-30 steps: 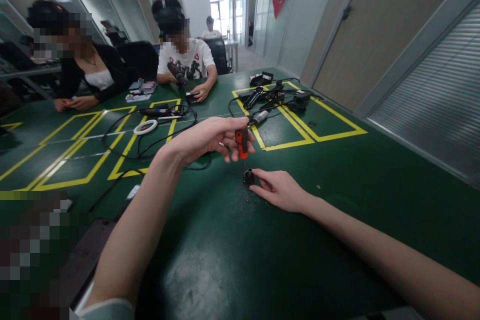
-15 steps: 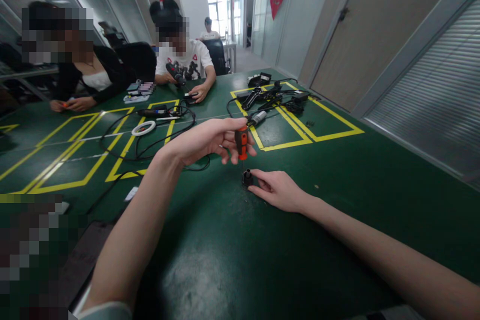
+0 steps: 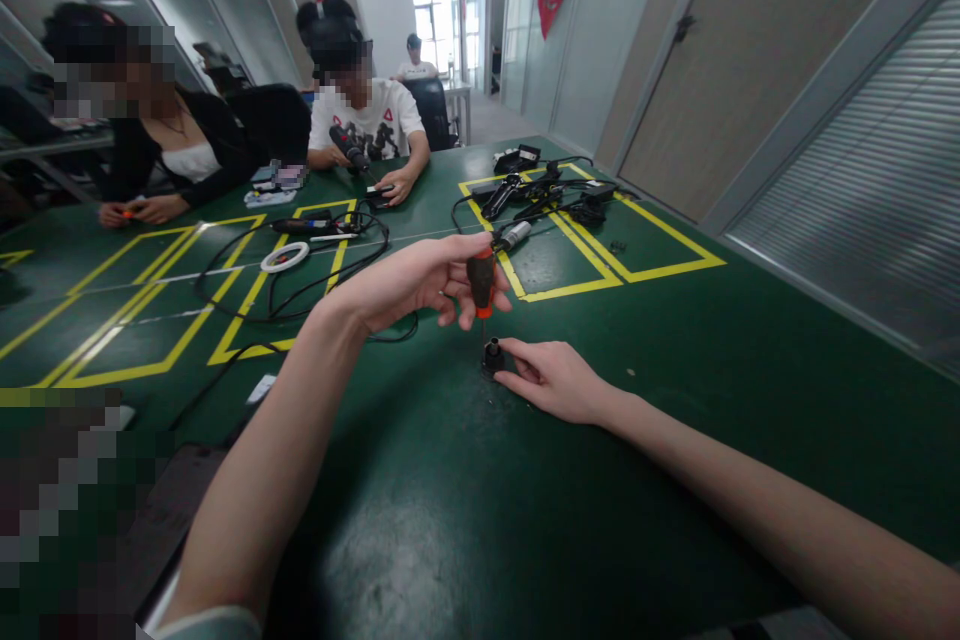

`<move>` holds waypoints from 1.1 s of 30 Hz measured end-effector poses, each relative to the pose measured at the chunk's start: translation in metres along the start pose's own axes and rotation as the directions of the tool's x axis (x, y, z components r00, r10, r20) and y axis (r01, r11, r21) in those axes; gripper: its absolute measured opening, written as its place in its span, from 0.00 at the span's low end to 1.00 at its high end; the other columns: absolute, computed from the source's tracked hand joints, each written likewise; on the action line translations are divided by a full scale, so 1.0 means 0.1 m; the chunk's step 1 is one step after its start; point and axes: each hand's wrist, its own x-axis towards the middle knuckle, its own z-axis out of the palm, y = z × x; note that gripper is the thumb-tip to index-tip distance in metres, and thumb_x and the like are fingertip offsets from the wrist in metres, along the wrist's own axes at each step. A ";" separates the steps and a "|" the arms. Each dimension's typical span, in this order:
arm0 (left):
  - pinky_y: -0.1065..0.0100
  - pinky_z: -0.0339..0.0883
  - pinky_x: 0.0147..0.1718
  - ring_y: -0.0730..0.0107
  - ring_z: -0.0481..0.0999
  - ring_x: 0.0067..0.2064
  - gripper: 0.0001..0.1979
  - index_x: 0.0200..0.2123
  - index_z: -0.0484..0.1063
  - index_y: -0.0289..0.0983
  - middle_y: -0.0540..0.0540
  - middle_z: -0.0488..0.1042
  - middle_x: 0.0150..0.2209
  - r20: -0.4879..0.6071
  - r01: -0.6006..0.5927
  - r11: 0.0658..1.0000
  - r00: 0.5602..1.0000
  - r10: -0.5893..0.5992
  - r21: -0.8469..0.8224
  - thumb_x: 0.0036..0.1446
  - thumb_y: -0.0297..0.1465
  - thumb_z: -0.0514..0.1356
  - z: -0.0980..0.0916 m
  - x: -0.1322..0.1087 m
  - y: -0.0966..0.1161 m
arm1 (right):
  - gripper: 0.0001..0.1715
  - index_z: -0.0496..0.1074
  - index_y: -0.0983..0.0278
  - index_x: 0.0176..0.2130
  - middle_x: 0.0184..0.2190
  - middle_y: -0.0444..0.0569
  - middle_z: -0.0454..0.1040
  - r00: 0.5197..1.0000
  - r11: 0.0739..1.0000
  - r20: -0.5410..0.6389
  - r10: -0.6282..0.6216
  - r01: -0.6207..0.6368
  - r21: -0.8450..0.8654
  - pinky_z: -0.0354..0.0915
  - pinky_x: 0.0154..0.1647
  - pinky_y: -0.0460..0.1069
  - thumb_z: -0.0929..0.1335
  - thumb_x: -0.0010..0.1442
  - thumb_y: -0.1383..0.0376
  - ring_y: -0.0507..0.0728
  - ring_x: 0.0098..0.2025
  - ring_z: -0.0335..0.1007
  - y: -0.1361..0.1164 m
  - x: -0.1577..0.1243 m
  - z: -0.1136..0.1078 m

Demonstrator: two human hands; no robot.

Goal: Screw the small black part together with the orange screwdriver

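Observation:
My left hand (image 3: 450, 282) is closed on a screwdriver (image 3: 481, 286) with a black and orange handle. The thumb rests on top of the handle, and the thin shaft points straight down. Under it, a small black round part (image 3: 493, 357) with a raised metallic tube stands on the green table (image 3: 420, 480). Whether the shaft's tip meets the part is too small to tell. Thumb and fingers of my right hand (image 3: 551, 378) pinch this part from its right side.
Beyond my hands lie a grey cylinder (image 3: 514, 237) and a heap of black cables and parts (image 3: 536, 190). Left of them are a white ring (image 3: 285, 257) and a looped black cable (image 3: 274, 310). A co-worker (image 3: 367, 125) sits across, holding a power tool (image 3: 349, 148); another person (image 3: 165, 150) sits further left.
The screwdriver's handle has turned about its axis, its orange side no longer facing me. Both hands stay in nearly the same place.

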 end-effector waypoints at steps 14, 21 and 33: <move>0.76 0.62 0.19 0.74 0.74 0.26 0.26 0.39 0.78 0.30 0.41 0.79 0.36 -0.008 -0.010 1.000 1.000 0.010 -0.011 0.62 0.51 0.62 0.00 0.02 -0.03 | 0.17 0.73 0.63 0.55 0.21 0.38 0.67 0.999 0.999 -0.013 -0.032 0.032 -0.007 0.51 0.28 0.46 0.68 0.69 0.59 0.52 0.23 0.63 0.03 -0.01 0.02; 0.75 0.62 0.20 0.73 0.74 0.26 0.26 0.38 0.77 0.32 0.40 0.80 0.37 0.016 0.003 1.000 1.000 -0.002 -0.022 0.64 0.52 0.58 -0.01 0.02 -0.02 | 0.16 0.74 0.63 0.54 0.22 0.38 0.68 1.000 1.000 -0.003 -0.010 0.010 0.005 0.52 0.28 0.46 0.69 0.69 0.60 0.52 0.23 0.63 0.00 0.00 0.00; 0.74 0.62 0.19 0.74 0.74 0.26 0.27 0.37 0.77 0.32 0.39 0.80 0.39 0.020 -0.022 0.998 1.000 0.023 -0.051 0.64 0.53 0.59 -0.02 0.03 -0.04 | 0.16 0.73 0.62 0.54 0.22 0.38 0.68 1.000 1.000 0.000 -0.013 0.013 0.003 0.52 0.28 0.47 0.69 0.69 0.60 0.53 0.23 0.64 -0.01 -0.01 -0.01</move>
